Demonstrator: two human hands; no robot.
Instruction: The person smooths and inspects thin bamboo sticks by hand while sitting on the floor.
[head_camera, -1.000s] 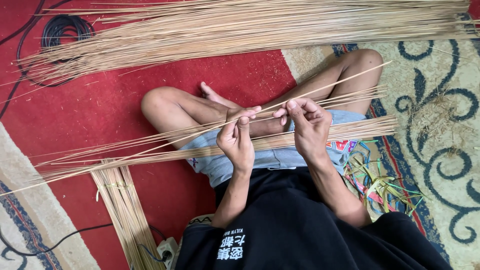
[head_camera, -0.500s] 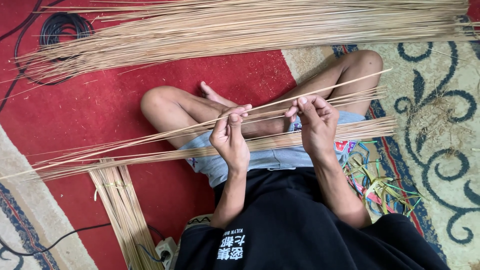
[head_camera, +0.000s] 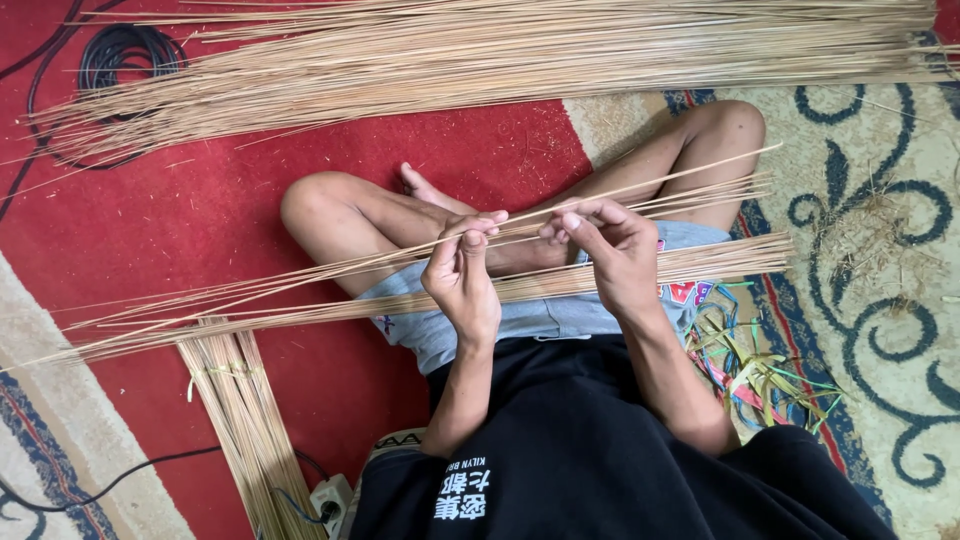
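1. Pinching thin reed sticks (head_camera: 330, 275) across the lap, left hand (head_camera: 462, 275) and right hand (head_camera: 610, 250) both closed on them.
2. Stick ends run off frame at left; the bundle (head_camera: 240, 420) on the carpet (head_camera: 200, 210) is cut off below.

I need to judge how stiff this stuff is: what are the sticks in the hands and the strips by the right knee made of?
Sticks: likely dried palm ribs or thin bamboo; matte tan, straight, thin and slightly bowed. Strips: probably plastic strapping; bright mixed colours, flat and curling.
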